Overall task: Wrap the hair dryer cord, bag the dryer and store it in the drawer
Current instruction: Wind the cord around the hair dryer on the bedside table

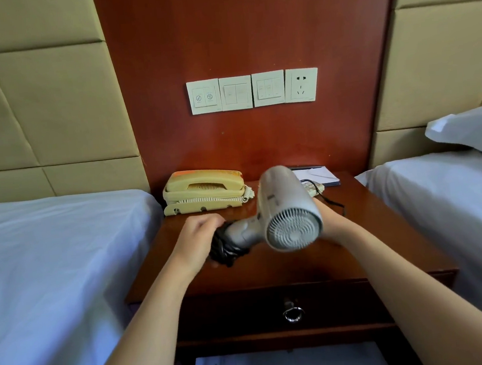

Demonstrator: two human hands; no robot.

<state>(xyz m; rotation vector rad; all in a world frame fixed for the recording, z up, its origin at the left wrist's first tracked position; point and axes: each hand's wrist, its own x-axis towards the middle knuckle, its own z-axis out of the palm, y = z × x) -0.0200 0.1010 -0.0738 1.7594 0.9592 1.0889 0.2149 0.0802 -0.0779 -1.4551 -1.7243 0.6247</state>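
A silver hair dryer (pixel 283 204) is held above the wooden nightstand (pixel 286 266), its rear grille facing me and its handle pointing left. My right hand (pixel 330 222) grips the dryer's body from the right side. The black cord (pixel 225 247) is coiled in loops around the end of the handle, and my left hand (pixel 198 239) is closed on those loops. A stretch of black cord trails over the tabletop behind my right hand. The drawer (pixel 246 311) below the top is shut, with a metal ring pull (pixel 293 312). No bag is in view.
A yellow telephone (pixel 203 190) stands at the back left of the nightstand, a notepad (pixel 318 175) at the back right. Beds with white sheets flank both sides. Wall switches and a socket (pixel 301 85) sit above. White paper lies on the open shelf under the drawer.
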